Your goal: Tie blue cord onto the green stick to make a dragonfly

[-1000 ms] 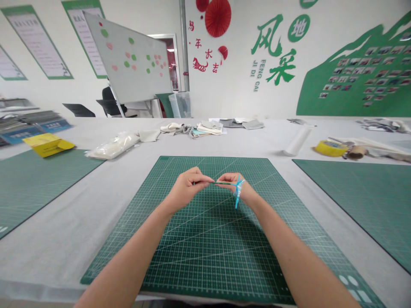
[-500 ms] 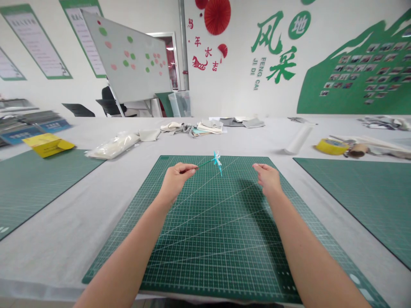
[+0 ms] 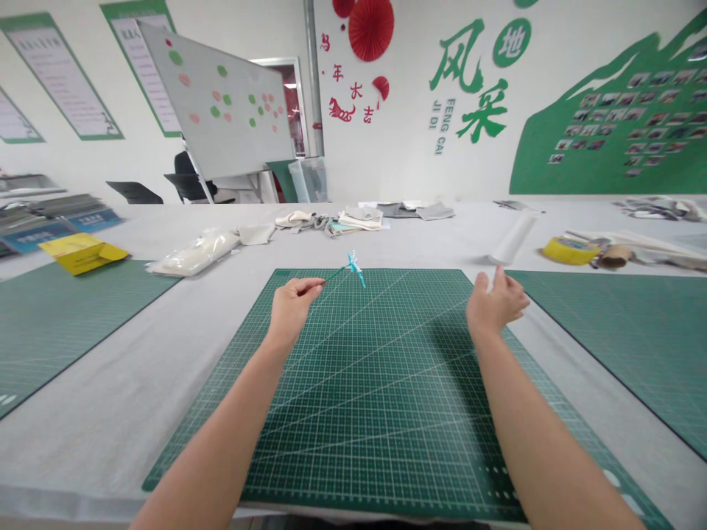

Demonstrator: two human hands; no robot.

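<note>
Left hand (image 3: 294, 300) had it, pinched between thumb and fingertips: the thin green stem (image 3: 335, 274) of a bright blue flower (image 3: 353, 263), gripped right at its near end. Across from it, the right hand (image 3: 496, 300) hung with nothing in its grasp, thumb and fingers spread, by the far right corner of the green cutting mat (image 3: 375, 412) on the counter (image 3: 104, 361). And what a line on that flower! Its long axis ran rightward and away from the left hand, slanting upward in the view, the blue head out at the free end, one pointed tip drooping down to the right. It was up in the air, stem and all, seen against the mat's far edge.

Now the lettering! Big green characters (image 3: 483, 110) on the wall read 风采, with 地 in a green disc (image 3: 512, 43) beside them, and FENG CAI and JI DI running sideways in small letters (image 3: 443, 126). Farther left, red characters (image 3: 356, 90) included 年, 大 and 吉. Blue labels (image 3: 93, 219) on the stack at the left were too blurred to read, likewise the small print on the yellow card (image 3: 82, 252) and the wall posters (image 3: 60, 81).
</note>
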